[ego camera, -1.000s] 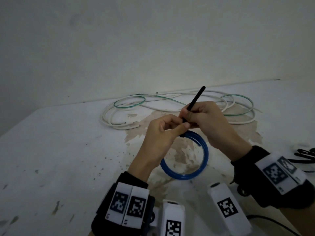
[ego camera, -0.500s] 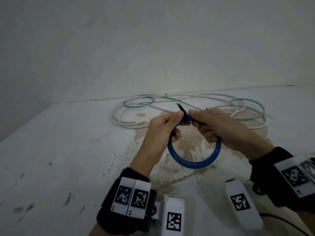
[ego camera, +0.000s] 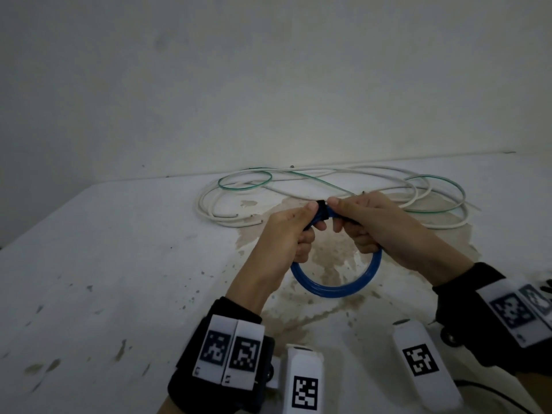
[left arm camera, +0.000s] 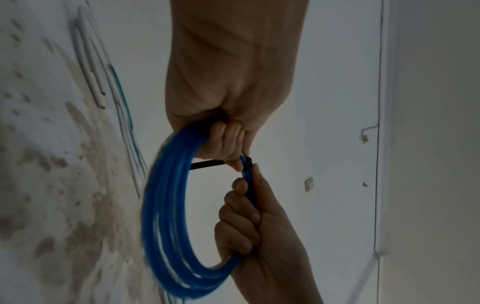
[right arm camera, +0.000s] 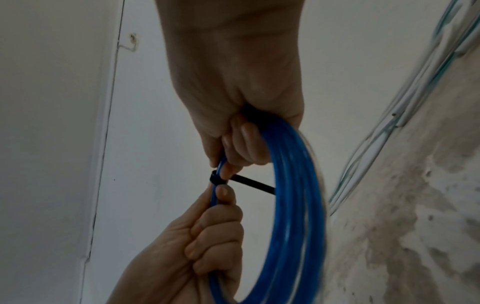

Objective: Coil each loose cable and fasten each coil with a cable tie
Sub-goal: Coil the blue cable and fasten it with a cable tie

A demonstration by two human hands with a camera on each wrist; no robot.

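Table [ego camera: 104, 279] back edge meets the wall; left edge runs diagonally toward the near left, with bare stained surface on that side. Loose white cable [ego camera: 298, 186] and green cable [ego camera: 245, 182] are sprawled along the back edge, behind the hands. Blue coil [ego camera: 337, 288] is held up over the table's middle, hanging below both fists. Left hand [ego camera: 286, 234] is wrapped round the coil's top left, thumb tip by the black cable tie [ego camera: 322, 204]. Right hand [ego camera: 379, 225] grips the coil's top right, fingertips at the tie. Tie tail [right arm camera: 252, 183] sticks into the loop. Both wrists are raised, knuckles nearly touching.
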